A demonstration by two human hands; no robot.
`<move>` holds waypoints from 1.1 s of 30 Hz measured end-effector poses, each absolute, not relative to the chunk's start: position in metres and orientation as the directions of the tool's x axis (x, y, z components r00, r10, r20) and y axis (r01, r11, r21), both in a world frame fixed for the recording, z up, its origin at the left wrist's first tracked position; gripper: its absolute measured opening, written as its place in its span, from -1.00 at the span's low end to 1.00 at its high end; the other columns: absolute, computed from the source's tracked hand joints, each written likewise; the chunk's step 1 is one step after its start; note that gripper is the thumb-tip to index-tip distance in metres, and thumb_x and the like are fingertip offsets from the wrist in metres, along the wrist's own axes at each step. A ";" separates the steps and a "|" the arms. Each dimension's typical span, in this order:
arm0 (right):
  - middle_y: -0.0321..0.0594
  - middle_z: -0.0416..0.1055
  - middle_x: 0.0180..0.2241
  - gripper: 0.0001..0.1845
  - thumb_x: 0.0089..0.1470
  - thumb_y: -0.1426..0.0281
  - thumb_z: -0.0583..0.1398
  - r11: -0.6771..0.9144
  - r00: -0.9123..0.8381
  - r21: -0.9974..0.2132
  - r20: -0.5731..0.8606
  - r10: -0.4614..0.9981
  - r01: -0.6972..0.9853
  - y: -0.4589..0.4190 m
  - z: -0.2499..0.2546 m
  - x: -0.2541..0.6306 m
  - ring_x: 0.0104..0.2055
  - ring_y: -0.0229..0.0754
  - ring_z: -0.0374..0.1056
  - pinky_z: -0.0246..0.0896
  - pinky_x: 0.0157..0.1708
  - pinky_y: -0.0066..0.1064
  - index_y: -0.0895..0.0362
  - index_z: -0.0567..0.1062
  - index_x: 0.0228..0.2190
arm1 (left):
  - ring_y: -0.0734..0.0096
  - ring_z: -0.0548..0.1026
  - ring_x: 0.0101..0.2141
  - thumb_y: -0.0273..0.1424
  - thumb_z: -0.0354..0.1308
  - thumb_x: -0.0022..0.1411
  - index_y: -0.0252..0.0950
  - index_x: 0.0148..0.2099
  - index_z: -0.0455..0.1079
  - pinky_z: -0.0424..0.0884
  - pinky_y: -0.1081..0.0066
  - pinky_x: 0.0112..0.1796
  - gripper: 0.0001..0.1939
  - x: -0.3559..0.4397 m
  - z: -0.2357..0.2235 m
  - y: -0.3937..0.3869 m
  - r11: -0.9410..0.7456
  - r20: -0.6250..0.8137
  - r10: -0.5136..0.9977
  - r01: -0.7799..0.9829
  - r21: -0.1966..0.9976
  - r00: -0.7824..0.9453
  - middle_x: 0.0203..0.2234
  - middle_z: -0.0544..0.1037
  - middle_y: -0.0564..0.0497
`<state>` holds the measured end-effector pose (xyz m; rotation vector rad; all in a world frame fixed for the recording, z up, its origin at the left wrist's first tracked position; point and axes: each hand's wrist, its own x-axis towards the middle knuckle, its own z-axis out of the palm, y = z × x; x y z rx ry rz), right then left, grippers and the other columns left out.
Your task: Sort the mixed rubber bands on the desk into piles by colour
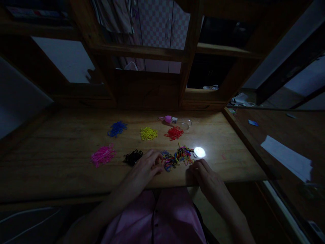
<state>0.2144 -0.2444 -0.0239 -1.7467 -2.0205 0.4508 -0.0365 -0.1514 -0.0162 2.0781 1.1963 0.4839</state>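
Observation:
A mixed pile of small coloured elastic bands (177,158) lies near the table's front edge, between my hands. My left hand (149,163) is at the pile's left side, fingers curled and closed; whatever is at their tips is too small to make out. At the pile's right edge, my right hand (207,174) has its fingers bent together and pointing down, their tips partly hidden. Left of the pile sit black bands (132,157), partly behind my left hand, and pink bands (103,154). Farther back are blue bands (117,129), yellow bands (148,133) and red bands (174,133).
Behind the red bands lies a clear bottle (187,122) with a pink cap (168,119). A bright light spot falls right of the mixed pile. Wooden shelving (148,89) rises along the table's back. White papers (286,157) lie on a surface at the right.

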 end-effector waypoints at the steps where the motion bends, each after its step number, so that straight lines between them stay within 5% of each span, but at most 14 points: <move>1: -0.15 0.40 -0.19 -0.80 0.27 0.46 -0.02 0.159 -0.122 -0.511 0.105 0.987 0.845 -0.245 -0.023 0.213 -0.29 -0.18 0.41 0.31 -0.29 -0.37 0.07 0.38 -0.19 | 0.29 0.40 -0.26 -0.44 0.10 0.19 -0.23 -0.16 0.38 0.33 0.32 -0.21 -0.85 -0.037 -0.015 -0.146 -0.355 0.004 0.869 0.618 0.702 0.495 -0.26 0.42 0.00; 6: -0.17 0.45 -0.23 -0.87 0.27 0.43 0.02 0.183 -0.083 -0.524 0.208 0.975 0.832 -0.240 -0.020 0.208 -0.32 -0.19 0.43 0.29 -0.33 -0.42 0.07 0.37 -0.23 | 0.27 0.40 -0.18 -0.38 0.10 0.24 -0.25 -0.08 0.37 0.32 0.28 -0.12 -0.80 -0.027 -0.015 -0.110 -0.469 0.131 0.837 0.573 0.672 0.531 -0.19 0.42 -0.04; 13: -0.19 0.45 -0.24 -0.86 0.26 0.45 0.04 0.220 -0.077 -0.526 0.280 0.957 0.821 -0.239 -0.020 0.207 -0.34 -0.22 0.42 0.24 -0.36 -0.46 0.07 0.40 -0.25 | 0.24 0.32 -0.17 -0.42 0.08 0.22 -0.26 -0.32 0.35 0.24 0.25 -0.08 -0.94 -0.010 -0.012 -0.094 -0.626 0.058 0.694 0.561 0.541 0.718 -0.26 0.39 -0.02; 20: -0.21 0.46 -0.25 -0.90 0.24 0.43 0.08 0.173 -0.024 -0.566 0.261 0.965 0.806 -0.242 -0.017 0.208 -0.36 -0.22 0.42 0.23 -0.38 -0.45 0.07 0.40 -0.24 | 0.35 0.42 -0.31 -0.35 0.09 0.22 -0.26 -0.20 0.39 0.30 0.38 -0.29 -0.87 -0.012 -0.014 -0.088 -0.458 0.000 0.746 0.513 0.726 0.666 -0.36 0.48 0.03; 24: -0.22 0.48 -0.28 -0.89 0.23 0.41 0.10 0.131 0.018 -0.576 0.246 0.969 0.807 -0.239 -0.018 0.206 -0.41 -0.23 0.42 0.24 -0.42 -0.46 0.07 0.41 -0.21 | 0.34 0.47 -0.23 -0.31 0.10 0.24 -0.24 -0.09 0.46 0.34 0.38 -0.22 -0.77 -0.022 -0.013 -0.084 -0.398 0.002 0.739 0.435 0.808 0.673 -0.25 0.55 -0.01; 33: -0.17 0.48 -0.19 -0.75 0.24 0.46 0.06 0.199 -0.017 -0.592 0.297 0.955 0.781 -0.239 -0.021 0.205 -0.33 -0.21 0.44 0.28 -0.34 -0.43 0.06 0.42 -0.08 | 0.32 0.44 -0.19 -0.35 0.04 0.31 -0.24 -0.13 0.46 0.30 0.38 -0.15 -0.80 -0.052 0.005 -0.071 -0.609 -0.013 0.558 0.420 0.673 0.830 -0.24 0.51 -0.03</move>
